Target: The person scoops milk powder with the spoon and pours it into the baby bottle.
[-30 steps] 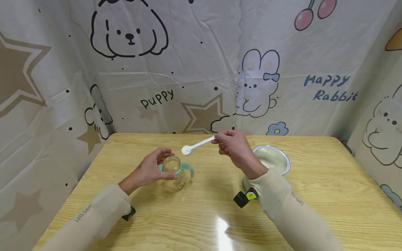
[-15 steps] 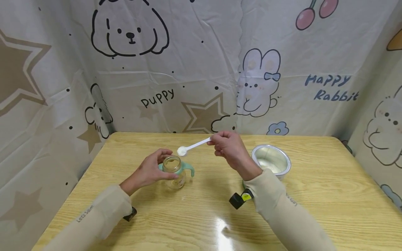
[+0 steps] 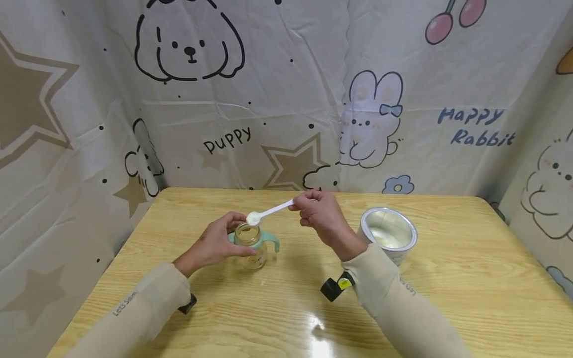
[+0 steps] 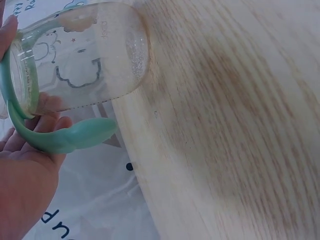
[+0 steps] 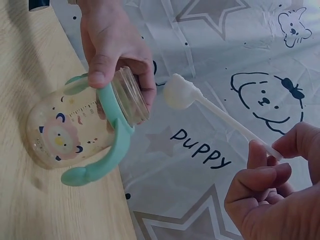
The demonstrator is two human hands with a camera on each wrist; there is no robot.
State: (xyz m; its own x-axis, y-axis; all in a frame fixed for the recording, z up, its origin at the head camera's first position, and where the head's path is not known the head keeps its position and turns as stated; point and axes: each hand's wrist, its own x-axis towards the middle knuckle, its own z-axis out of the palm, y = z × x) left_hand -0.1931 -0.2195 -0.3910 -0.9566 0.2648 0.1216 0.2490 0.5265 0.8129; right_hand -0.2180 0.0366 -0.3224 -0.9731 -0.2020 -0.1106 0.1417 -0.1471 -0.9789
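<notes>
A clear baby bottle with a mint-green two-handled ring stands uncapped on the table. My left hand grips it around the neck, thumb on the near side and fingers behind. In the left wrist view the bottle looks empty, with printed pictures on its wall. My right hand pinches the end of a white measuring scoop between thumb and fingers. White powder heaps up in the scoop's bowl, which hangs just above the bottle's open mouth without visibly touching it.
To the right, partly behind the right forearm, stands an open can with a silver rim and pale powder inside. The wooden table meets a printed cloth backdrop at its far edge.
My right hand has moved left with the powder-filled scoop, bringing its bowl from beside the bottle to over the mouth. The left hand stays on the bottle. More of the can now shows.
</notes>
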